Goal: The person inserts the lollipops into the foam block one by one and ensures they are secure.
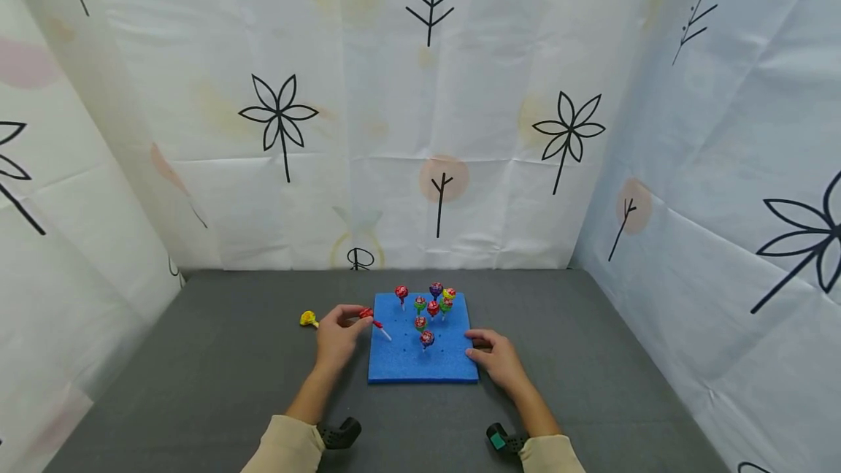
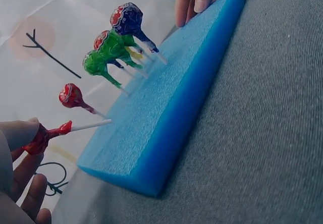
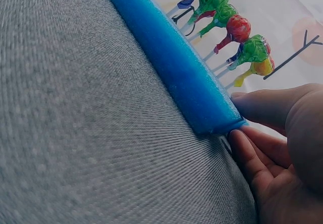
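Note:
My left hand [image 1: 338, 338] pinches a red-wrapped lollipop [image 2: 39, 141] by its candy head. Its white stick slants down toward the left part of a blue foam board [image 1: 394, 369]; whether the tip touches the foam I cannot tell. At the board's right edge, my right hand [image 1: 501, 362] grips the foam, thumb on the upper edge and fingers against the side, as the right wrist view shows. Several lollipops stand upright in the board, among them a red one [image 1: 401, 291], a green one [image 1: 420, 323] and a purple one [image 1: 427, 339].
A yellow lollipop [image 1: 307, 318] lies on the grey tabletop [image 1: 230, 378], left of my left hand. Small dark holes dot the board. White patterned curtains [image 1: 368, 195] hang behind the table and along both sides.

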Demonstrator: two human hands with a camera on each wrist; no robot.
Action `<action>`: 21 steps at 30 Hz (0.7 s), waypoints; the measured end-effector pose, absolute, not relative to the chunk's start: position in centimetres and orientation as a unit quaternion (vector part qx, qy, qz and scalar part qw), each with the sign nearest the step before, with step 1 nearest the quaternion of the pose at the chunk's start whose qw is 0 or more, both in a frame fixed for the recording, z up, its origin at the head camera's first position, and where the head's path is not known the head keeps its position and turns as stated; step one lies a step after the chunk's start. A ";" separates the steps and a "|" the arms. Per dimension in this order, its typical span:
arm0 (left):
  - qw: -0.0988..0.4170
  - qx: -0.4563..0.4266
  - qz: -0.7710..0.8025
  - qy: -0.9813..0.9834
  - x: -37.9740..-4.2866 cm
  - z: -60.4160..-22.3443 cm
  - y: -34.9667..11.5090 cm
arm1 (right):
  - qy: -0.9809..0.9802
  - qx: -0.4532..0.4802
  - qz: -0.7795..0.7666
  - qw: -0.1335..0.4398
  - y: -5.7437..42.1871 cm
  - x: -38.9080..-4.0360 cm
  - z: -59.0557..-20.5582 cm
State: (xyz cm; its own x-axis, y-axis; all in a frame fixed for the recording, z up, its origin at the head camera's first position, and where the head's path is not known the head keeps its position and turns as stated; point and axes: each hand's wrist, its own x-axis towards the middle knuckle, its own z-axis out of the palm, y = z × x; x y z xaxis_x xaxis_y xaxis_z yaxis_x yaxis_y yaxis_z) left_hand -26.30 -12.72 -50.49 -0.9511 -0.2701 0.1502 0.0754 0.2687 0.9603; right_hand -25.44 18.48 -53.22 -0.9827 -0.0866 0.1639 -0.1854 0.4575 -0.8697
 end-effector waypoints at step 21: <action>0.200 0.072 -0.598 -0.773 -26.7 -50.9 -9.6 | -0.854 0.079 0.512 0.044 18.5 -25.3 -53.2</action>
State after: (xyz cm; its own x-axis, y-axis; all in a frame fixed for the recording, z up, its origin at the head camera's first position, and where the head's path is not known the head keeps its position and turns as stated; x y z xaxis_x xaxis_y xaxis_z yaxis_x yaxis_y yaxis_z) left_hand -26.65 -9.58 -50.95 -0.9093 -0.3515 0.2229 0.1274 0.2750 0.9530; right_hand -25.35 18.50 -53.17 -0.9834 -0.0903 0.1571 -0.1811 0.4635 -0.8674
